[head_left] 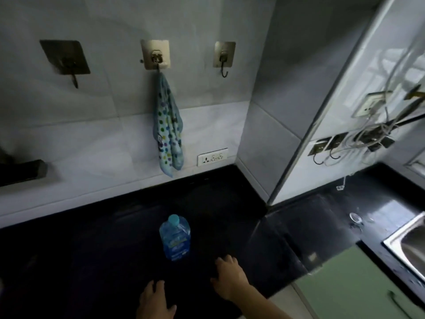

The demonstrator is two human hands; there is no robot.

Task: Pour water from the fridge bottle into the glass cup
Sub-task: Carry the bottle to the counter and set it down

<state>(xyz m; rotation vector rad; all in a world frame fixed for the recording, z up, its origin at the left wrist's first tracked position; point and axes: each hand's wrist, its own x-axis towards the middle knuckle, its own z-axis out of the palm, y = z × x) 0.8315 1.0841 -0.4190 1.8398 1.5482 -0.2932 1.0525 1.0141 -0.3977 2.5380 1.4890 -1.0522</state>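
Observation:
A blue plastic water bottle (pixel 175 238) with a light blue cap stands upright on the black counter (pixel 103 245). My right hand (pixel 230 277) hovers just to the right of the bottle, fingers spread, holding nothing. My left hand (pixel 154 300) is lower, below the bottle near the counter's front edge, also with its fingers apart and nothing in it. Neither hand touches the bottle. A clear glass cup (pixel 356 219) stands on the counter at the right, close to the sink.
A steel sink (pixel 409 245) sits at the far right edge. A dotted cloth (pixel 169 125) hangs from a wall hook above a socket (pixel 212 157). Cables and sockets (pixel 368 139) crowd the right wall. Green cabinet fronts (pixel 345 284) lie below the counter.

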